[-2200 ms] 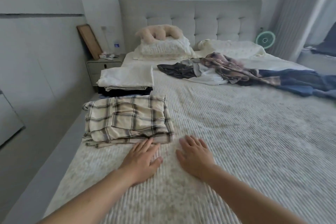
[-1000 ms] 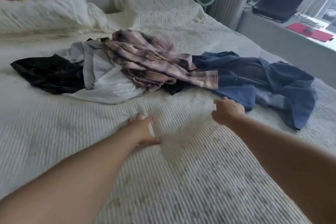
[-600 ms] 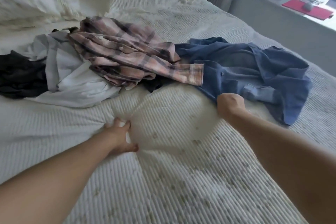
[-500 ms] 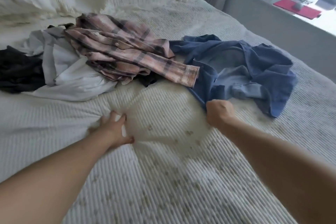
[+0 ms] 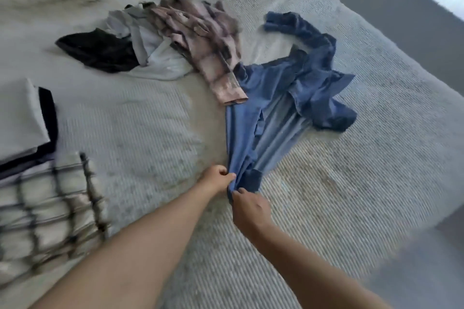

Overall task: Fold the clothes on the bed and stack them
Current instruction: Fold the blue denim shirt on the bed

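We see both hands bunched at the near end of the crumpled blue denim shirt, which is our landmark. Left hand: fingers curled tight, pinching the shirt's near left edge. Right hand: fingers curled too, thumb and fingertips at the same bunch of blue cloth just below the left hand; the grip looks like a pinch, though blur hides the exact contact. The two hands nearly touch each other.

The blue shirt lies on the ribbed off-white bedspread, drawn out long from the hands toward the far right. Its near part is stretched in narrow folds, its far part is heaped and rumpled, and one sleeve trails off farthest from the hands. A dark cuff sits just beside the right hand.

Left of the shirt and touching its upper left edge we note the pink and grey plaid shirt, unfolded. Farther left of that lies a pale grey-white garment, then a black garment, all in one loose heap.

Well left of the blue shirt, at the frame edge, we see a folded cream and black check garment, and beyond it a folded stack, white on top with dark layers under it. Heavy motion blur throughout.
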